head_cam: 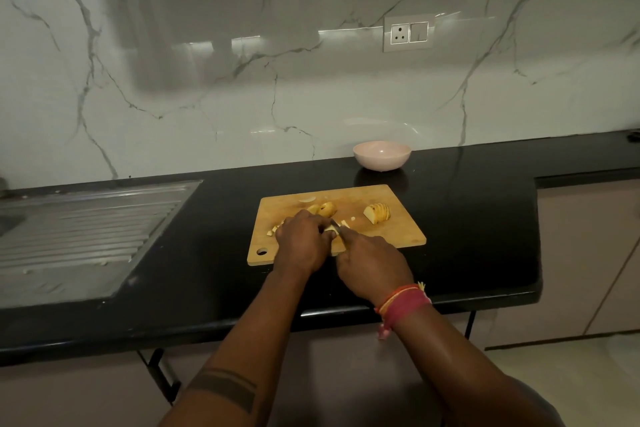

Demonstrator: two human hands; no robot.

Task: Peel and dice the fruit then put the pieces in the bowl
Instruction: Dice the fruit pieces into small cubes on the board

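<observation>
My left hand (300,240) is curled over a pale piece of fruit (331,228) on the board (398,229), fingertips pinching it down at the near-middle of the wood. My right hand (369,262) is closed round the knife (339,228) — the handle is hidden in my fist, and only a short stretch of blade shows, angled up and left until it meets the piece just beside my left fingers.

Small diced bits (270,231) lie at the left of my left hand, and a couple more (348,222) sit just past the blade. Behind my knuckles are two larger chunks (323,209), side by side and touching. Well off to the right on the board stands a sliced wedge (377,213), its slices fanned but leaning together. A thin curl of peel (307,199) rests near the far edge.

The bowl (381,155) sits on the black counter (485,204) beyond the board, near the marble wall — I can see nothing in it from here. A steel drainboard (83,225) lies to the left.
</observation>
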